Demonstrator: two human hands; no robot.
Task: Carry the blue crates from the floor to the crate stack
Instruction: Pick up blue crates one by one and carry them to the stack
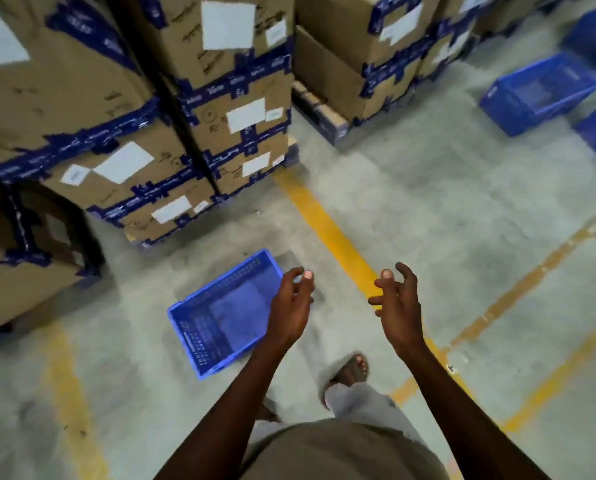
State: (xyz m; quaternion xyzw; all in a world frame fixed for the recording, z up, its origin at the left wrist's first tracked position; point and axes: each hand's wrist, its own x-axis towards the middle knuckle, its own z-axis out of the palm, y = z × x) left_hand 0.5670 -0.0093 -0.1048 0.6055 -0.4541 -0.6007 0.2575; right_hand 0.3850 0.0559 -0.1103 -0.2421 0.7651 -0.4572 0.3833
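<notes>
- Blue crate (225, 315) on the concrete floor (445, 209), empty, skewed, just in front of the palletised cartons (192, 109).
- Left hand (291, 311) above its near right corner, fingers spread, holding nothing; contact not clear.
- Right hand (398, 303) well clear to the right over the yellow floor line (327, 230), open, empty.
- More blue crates (539, 91) on the floor far right, blurred.
- No crate stack in view; this carry likely not yet begun, several left.

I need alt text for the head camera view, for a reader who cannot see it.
Both hands, left hand and right hand, reach out empty above a blue crate on the concrete floor. Taped cardboard boxes stand behind; more blue crates lie far right.
</notes>
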